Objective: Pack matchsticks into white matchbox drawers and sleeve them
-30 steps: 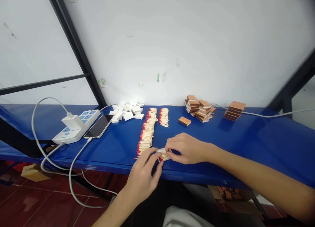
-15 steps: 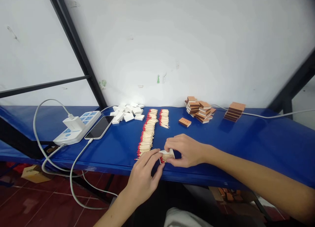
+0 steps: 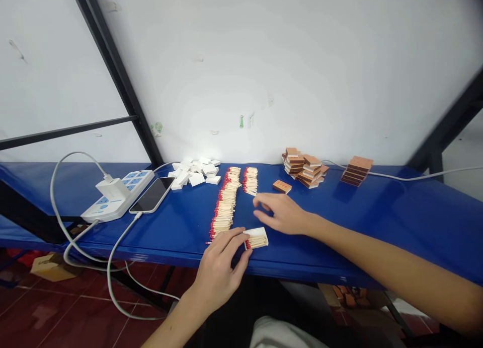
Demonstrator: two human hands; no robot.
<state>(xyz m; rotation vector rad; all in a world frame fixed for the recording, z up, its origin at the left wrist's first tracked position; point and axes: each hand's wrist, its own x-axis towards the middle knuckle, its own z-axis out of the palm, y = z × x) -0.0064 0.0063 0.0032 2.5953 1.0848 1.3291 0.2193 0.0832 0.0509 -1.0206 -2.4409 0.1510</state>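
Near the front edge of the blue table lies a small white matchbox tray [image 3: 258, 232], partly filled with red-tipped matches. My left hand [image 3: 223, 265] grips its left end between fingers and thumb. Up and to the right, my right hand [image 3: 283, 213] hovers with thumb and fingers apart and nothing visible between them. Its fingertips are near the low end of a short row of matches [image 3: 250, 179]. A longer row of matches [image 3: 225, 207] runs beside it, down toward my left hand.
White trays [image 3: 194, 172] are heaped at the back left. Brown matchbox sleeves [image 3: 305, 167] pile up behind my right hand, with one single box [image 3: 282, 186] and a neat stack [image 3: 357, 170] farther right. A phone [image 3: 153, 195] and power strip [image 3: 116, 194] with cables lie left.
My right hand has let go of the tray and moved up and away toward the short row of matches. My left hand still holds the tray in the same place.
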